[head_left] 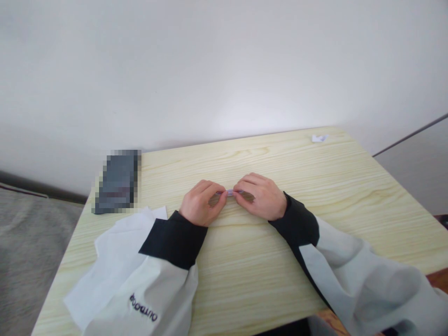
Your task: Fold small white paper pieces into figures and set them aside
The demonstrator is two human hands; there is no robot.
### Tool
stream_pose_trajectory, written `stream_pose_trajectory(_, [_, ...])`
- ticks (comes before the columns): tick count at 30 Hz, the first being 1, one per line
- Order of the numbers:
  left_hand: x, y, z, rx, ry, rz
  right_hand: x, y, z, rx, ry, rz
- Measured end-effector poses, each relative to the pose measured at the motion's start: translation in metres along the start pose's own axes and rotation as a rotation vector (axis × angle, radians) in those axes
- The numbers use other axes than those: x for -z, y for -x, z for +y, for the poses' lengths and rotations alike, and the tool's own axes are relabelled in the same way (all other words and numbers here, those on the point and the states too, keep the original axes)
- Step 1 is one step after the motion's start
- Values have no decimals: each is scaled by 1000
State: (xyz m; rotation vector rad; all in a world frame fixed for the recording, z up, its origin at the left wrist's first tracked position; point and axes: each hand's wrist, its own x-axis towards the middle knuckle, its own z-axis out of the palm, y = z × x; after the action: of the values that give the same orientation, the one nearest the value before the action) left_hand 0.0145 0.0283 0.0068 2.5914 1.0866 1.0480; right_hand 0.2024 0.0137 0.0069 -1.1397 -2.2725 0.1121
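Note:
Between my two hands, over the middle of the table, is a small thin pale-purple strip [230, 192], perhaps folded paper. My left hand [203, 201] pinches its left end between thumb and fingers. At the other end, the thumb and fingertips of my right hand [262, 195] close on it in the same way. Only a short middle stretch of the strip shows plainly; the fingers cover most of its ends.
White paper sheets [119, 247] lie at the left, partly under my left sleeve. Behind them is a dark, pixelated flat object [117, 182]. A small white scrap [319, 138] rests at the far right of the wooden table [259, 275]. A wall [224, 70] stands behind.

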Motion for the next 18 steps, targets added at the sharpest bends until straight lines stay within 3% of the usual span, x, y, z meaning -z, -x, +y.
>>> stream_pose_trajectory(18, [0,2,0,-32,-58,24,2,1,0,-42,-50,-36])
